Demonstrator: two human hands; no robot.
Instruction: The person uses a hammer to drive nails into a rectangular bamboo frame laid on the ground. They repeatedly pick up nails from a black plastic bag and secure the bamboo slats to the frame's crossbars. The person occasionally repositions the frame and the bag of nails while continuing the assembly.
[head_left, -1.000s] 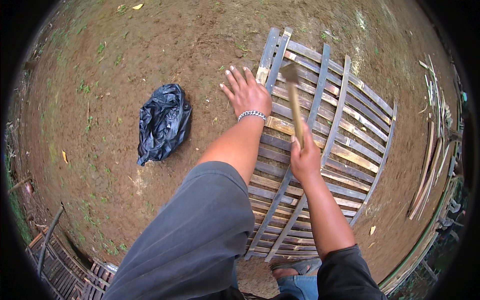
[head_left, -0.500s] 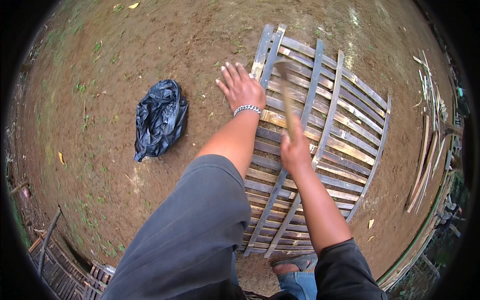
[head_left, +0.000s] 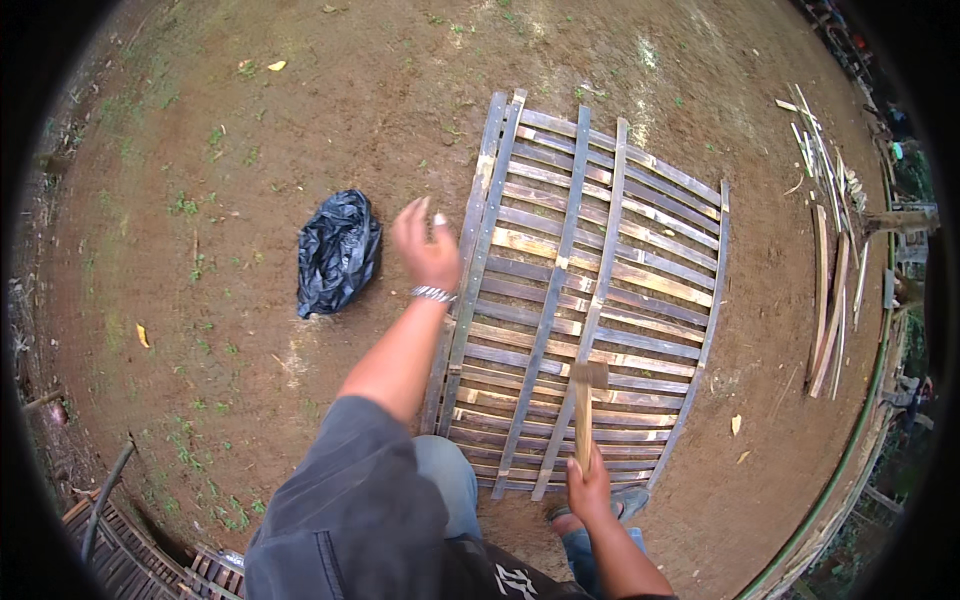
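Observation:
A slatted bamboo panel (head_left: 563, 262) lies on the ground, its narrow strips crossed by longer ones. My right hand (head_left: 588, 485) grips the lower wooden handle of a hammer (head_left: 583, 425) above the panel's near part, head pointing away from me. Off the panel's left edge, my left hand (head_left: 428, 248) is in the air, a little blurred, fingers apart and nothing visible in it. To its left sits a crumpled black plastic bag (head_left: 338, 250) with its mouth open; what lies inside cannot be made out.
Loose bamboo strips (head_left: 822, 300) lie on the bare soil to the right. At the lower left stands another slatted bamboo structure (head_left: 120, 545). My sandalled foot (head_left: 628, 500) is by the panel's near right corner. A bamboo rail (head_left: 850, 470) borders the right side.
My left hand has come off the panel's left edge and moved toward the bag. My right hand has drawn the hammer back, closer to my body.

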